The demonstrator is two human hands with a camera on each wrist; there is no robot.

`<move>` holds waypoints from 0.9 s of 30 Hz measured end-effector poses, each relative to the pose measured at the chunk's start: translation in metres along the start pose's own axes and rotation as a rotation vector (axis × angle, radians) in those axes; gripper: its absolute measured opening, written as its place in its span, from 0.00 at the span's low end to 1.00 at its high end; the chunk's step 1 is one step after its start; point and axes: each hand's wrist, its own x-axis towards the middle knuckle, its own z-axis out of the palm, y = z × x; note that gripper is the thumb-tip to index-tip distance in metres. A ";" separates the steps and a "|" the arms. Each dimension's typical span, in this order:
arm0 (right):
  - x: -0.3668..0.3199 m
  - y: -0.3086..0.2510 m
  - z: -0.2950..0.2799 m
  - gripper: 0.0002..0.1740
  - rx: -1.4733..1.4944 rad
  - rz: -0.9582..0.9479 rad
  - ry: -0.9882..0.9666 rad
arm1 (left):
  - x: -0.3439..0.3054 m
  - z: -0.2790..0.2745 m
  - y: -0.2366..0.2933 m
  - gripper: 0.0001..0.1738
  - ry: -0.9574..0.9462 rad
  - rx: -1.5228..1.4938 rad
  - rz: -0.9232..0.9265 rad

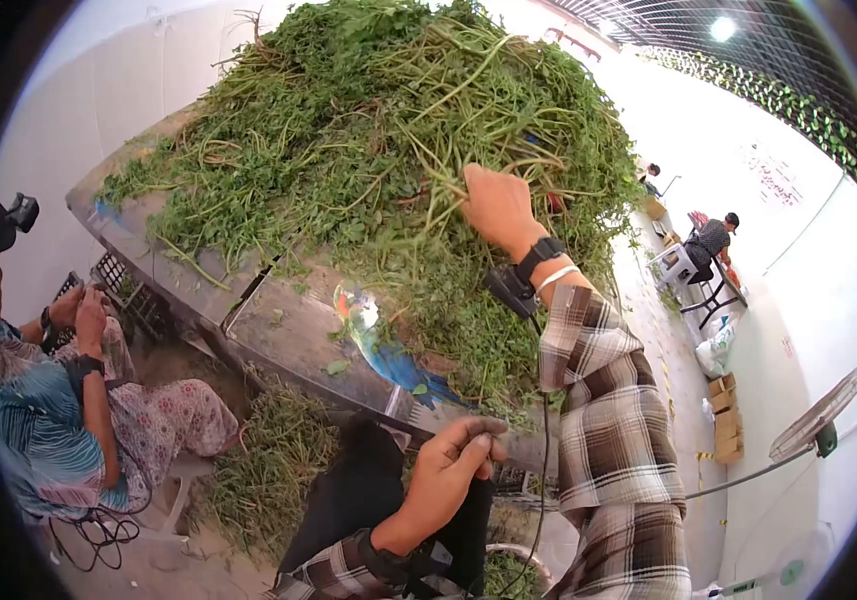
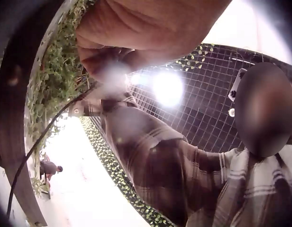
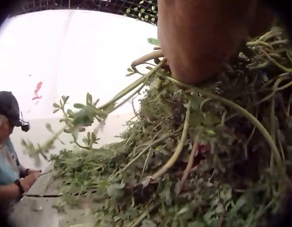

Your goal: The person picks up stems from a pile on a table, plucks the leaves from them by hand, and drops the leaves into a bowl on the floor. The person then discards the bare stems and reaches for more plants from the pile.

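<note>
A seated person in patterned cloth is at the far left. Next comes the dull metal counter, carrying a tangled heap of greens with thin, rubbery stems and small leaves. The left hand hangs at the counter's near edge below the heap, fingers curled; whether it holds anything cannot be told. The right hand, arm outstretched in a plaid sleeve, is sunk into the heap's right slope, gripping stems.

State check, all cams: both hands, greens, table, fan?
right hand: fingers buried in the heap, gripping stems
left hand: fingers curled by the table edge; contents unclear
greens: heaped high, spilling over the near edge
table: top mostly covered
fan: upright; cannot tell if running
</note>
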 end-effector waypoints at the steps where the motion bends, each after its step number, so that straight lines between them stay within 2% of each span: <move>1: -0.010 -0.003 -0.004 0.09 0.003 -0.034 -0.026 | 0.000 0.001 -0.002 0.14 -0.014 0.022 0.012; 8: -0.070 -0.044 0.002 0.08 0.070 -0.096 -0.211 | -0.001 0.015 0.001 0.13 0.033 0.039 0.070; 13: -0.109 -0.058 -0.002 0.06 0.123 -0.163 -0.256 | -0.001 0.020 -0.006 0.12 0.012 -0.004 0.090; 17: -0.145 -0.065 -0.003 0.06 0.164 -0.133 -0.361 | 0.001 0.022 -0.006 0.12 0.024 -0.054 0.102; 22: -0.159 -0.053 0.007 0.07 0.202 -0.168 -0.377 | 0.003 0.023 -0.014 0.12 0.039 -0.047 0.136; 24: -0.157 -0.047 0.008 0.07 0.257 -0.136 -0.319 | 0.002 0.024 -0.014 0.12 0.024 -0.035 0.141; 25: -0.157 -0.044 0.006 0.10 0.289 -0.115 -0.397 | 0.002 0.024 -0.015 0.12 0.018 -0.022 0.150; 27: -0.162 -0.040 -0.003 0.14 0.389 -0.095 -0.404 | 0.002 0.024 -0.015 0.11 0.016 -0.018 0.146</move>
